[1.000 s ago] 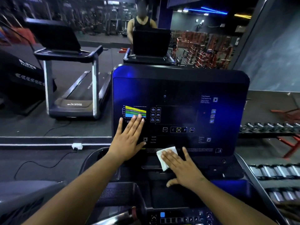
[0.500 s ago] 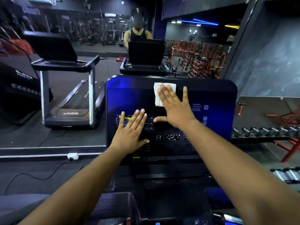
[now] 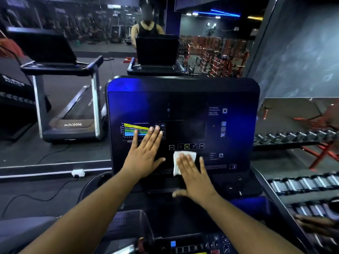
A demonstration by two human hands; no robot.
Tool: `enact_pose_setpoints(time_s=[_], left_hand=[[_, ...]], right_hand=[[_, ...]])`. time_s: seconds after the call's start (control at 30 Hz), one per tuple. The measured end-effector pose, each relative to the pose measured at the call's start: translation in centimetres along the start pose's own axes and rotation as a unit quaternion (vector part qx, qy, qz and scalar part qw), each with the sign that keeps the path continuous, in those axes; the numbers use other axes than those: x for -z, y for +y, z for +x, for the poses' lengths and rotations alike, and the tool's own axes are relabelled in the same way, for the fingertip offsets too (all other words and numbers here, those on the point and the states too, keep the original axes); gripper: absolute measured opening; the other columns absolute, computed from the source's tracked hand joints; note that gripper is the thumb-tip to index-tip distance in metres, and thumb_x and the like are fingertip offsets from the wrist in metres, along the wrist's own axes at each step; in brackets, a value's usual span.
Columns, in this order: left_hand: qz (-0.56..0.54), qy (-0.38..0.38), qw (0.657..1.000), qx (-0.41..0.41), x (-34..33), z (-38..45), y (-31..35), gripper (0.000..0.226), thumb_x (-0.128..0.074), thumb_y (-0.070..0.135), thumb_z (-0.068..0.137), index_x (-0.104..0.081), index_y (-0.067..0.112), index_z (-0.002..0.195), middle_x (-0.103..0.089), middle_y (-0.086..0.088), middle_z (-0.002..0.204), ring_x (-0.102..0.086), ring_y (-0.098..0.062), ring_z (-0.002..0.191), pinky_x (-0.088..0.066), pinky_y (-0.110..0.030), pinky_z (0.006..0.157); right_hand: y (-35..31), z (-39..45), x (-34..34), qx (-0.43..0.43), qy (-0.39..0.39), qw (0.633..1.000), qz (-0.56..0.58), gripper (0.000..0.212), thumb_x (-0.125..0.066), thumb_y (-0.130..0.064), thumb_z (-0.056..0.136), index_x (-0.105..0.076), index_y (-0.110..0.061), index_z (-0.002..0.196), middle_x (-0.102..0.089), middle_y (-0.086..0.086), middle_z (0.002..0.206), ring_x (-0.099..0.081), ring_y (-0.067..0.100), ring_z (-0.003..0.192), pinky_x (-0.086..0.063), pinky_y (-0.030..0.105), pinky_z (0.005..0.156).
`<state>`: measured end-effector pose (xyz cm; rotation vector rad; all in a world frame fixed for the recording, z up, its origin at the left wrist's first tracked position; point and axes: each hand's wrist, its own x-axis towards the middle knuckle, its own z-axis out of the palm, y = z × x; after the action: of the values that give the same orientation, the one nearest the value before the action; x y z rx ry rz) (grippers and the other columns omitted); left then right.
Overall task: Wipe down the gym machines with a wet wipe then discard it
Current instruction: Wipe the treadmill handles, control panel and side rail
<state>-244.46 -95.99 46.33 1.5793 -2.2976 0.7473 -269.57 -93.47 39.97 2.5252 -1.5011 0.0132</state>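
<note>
Wipe (image 3: 184,159) lies white and folded at the lower middle of the frame, flat on the dark treadmill console (image 3: 236,99), just below the lit OK button (image 3: 186,146). The right hand (image 3: 195,177) presses on it with straight, spread fingers, covering its lower right part; nothing is curled round it. The left hand (image 3: 145,155) lies flat on the panel just to the left, fingers straight and close together, their tips over the coloured chart (image 3: 134,130); it holds nothing. The two hands are near each other but apart. In the mirror (image 3: 220,52) above the console, at the upper middle of the frame, a person in a dark sleeveless top stands behind a reflected console. A second treadmill (image 3: 69,99) shows at the upper left. Dumbbell racks (image 3: 297,182) run along the right edge, and a white plug (image 3: 78,173) with a black cable sits at the left.
</note>
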Motion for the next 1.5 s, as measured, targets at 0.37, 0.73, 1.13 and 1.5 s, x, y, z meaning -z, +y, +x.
enact_pose_setpoints(time_s=[0.37,0.73,1.13,1.5], left_hand=[[0.001,-0.014,1.000,0.001,0.3,1.3,0.8,0.102,-0.039,0.074,0.094,-0.003,0.009,0.163,0.006,-0.010,0.171,0.007,-0.022,0.158,-0.001,-0.067,0.122],[0.035,-0.043,0.998,-0.026,2.4,4.6,0.4,0.116,-0.033,0.087,0.085,0.012,0.011,0.161,0.022,-0.005,0.169,0.017,-0.020,0.156,0.009,-0.070,0.119],[0.026,-0.021,0.999,-0.043,0.5,4.5,3.6,0.097,-0.036,0.072,0.096,-0.002,0.010,0.163,0.012,-0.007,0.171,0.012,-0.021,0.157,0.005,-0.069,0.120],[0.042,-0.028,0.998,-0.038,0.2,5.0,4.7,0.094,-0.021,0.074,0.098,0.001,0.010,0.162,0.013,-0.009,0.170,0.012,-0.023,0.157,0.007,-0.075,0.116]], right_hand=[[7.4,1.8,5.1,-0.002,-0.020,0.996,-0.083,0.123,-0.027,-0.095,0.076,0.004,-0.014,0.162,0.011,0.005,0.170,0.001,0.022,0.157,0.008,0.068,0.119],[11.6,10.4,17.4,-0.137,0.149,0.979,-0.021,0.119,-0.021,-0.094,0.079,0.020,-0.016,0.158,0.028,0.001,0.165,0.024,0.019,0.153,0.017,0.069,0.113],[4.4,-3.0,-1.7,-0.022,-0.020,1.000,0.005,0.129,-0.031,-0.097,0.070,-0.015,-0.006,0.161,0.004,0.011,0.170,-0.001,0.027,0.157,-0.013,0.068,0.117],[11.4,-0.9,3.6,-0.099,-0.015,0.995,-0.010,0.122,-0.015,-0.095,0.076,-0.003,-0.009,0.161,0.000,0.011,0.170,0.001,0.025,0.157,0.008,0.068,0.118]])
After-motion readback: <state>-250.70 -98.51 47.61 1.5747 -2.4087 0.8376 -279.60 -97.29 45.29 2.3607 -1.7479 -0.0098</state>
